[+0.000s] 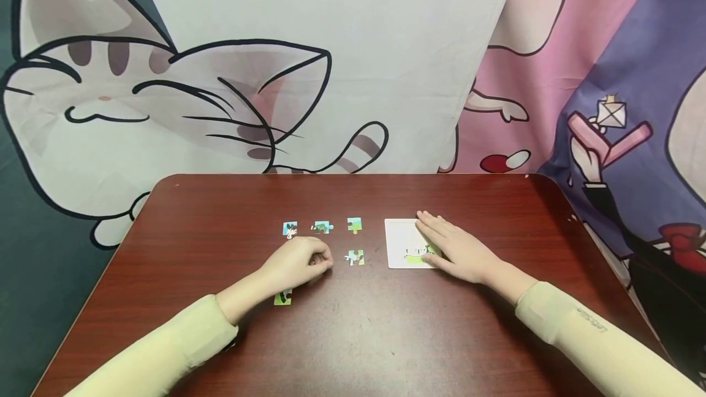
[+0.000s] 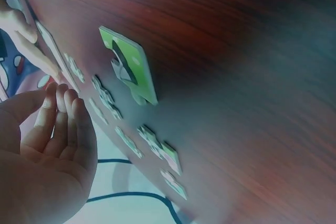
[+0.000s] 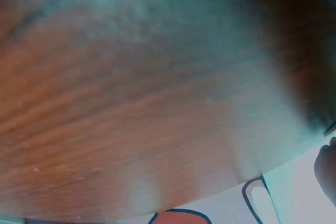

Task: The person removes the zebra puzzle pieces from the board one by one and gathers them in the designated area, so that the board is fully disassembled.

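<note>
My left hand [image 1: 295, 261] hovers over the puzzle pieces with its fingers loosely curled; in the left wrist view nothing shows between thumb and fingertips. Just behind it lie a blue puzzle piece with a white figure [image 1: 289, 228] and a blue-green piece [image 1: 322, 227]. To its right are a green-and-blue piece [image 1: 355, 223] and a pale piece [image 1: 356, 257]. A green piece with a black-and-white shape [image 2: 131, 64] lies nearer me, partly under the wrist in the head view. My right hand [image 1: 460, 252] rests with extended fingers on the right side of a white square card [image 1: 399, 239].
Pieces and card lie on a dark red-brown wooden table [image 1: 386, 336] with rounded far corners. Behind its far edge hangs a cloth printed with a cartoon cat [image 1: 220, 97]. A pink and purple print [image 1: 579, 35] covers the right side.
</note>
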Demonstrator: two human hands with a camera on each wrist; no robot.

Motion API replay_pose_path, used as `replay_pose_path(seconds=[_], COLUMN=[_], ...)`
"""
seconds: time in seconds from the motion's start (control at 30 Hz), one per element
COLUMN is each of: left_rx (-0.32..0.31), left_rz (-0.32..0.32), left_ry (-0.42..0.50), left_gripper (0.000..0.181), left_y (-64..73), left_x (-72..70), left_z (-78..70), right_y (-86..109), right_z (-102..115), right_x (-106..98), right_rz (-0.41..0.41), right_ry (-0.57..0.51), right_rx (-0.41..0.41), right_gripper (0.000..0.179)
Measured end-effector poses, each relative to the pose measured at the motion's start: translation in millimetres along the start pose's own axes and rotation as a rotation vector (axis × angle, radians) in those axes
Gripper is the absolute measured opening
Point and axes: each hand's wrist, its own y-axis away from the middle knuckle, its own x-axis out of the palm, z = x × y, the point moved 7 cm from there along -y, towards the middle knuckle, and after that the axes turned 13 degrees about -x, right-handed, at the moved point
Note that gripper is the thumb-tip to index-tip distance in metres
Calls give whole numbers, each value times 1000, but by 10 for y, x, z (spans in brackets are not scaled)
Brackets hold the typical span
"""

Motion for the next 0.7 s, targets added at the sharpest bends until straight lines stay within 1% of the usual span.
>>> replay_pose_path(seconds=[0.2,0.3,0.43,0.7], left_rx=[22,45,59,68], left_rz=[27,38,43,49], left_ry=[32,41,53,71], left_gripper=[11,11,10,9], left_y=[-44,-58,-97,-199], left_x=[76,109,134,165], left_z=[-121,-189,-263,-456], right_y=[73,110,133,138], right_z=[-14,-35,-67,-90], right_x=[-12,3,2,20], right_rz=[-31,-22,-17,-1], right_ry=[26,31,32,37], right_rx=[6,31,53,56], right_gripper=[73,73,73,74])
